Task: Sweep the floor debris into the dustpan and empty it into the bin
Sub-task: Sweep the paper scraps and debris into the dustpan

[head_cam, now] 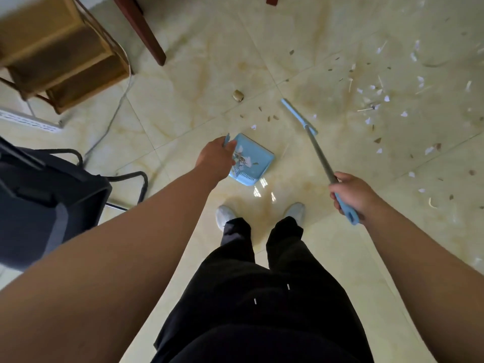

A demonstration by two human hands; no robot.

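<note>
My left hand [217,158] is shut on the handle of a light blue dustpan [258,159], which holds some paper scraps and brown bits and hangs low over the tiled floor in front of my feet. My right hand [352,192] is shut on the blue grip of a broom [318,150] with a grey pole; its thin blue head [297,115] points away from me near the floor. White paper scraps, sticks and brown bits of debris [377,100] lie scattered over the floor to the right. A few brown bits [268,117] lie just beyond the dustpan.
A wooden shelf unit [65,56] stands at the upper left, with a dark red table leg [146,30] beside it. A black chair [39,195] is at my left. A cable [115,111] runs across the floor. A small tan lump [237,96] lies on the tiles.
</note>
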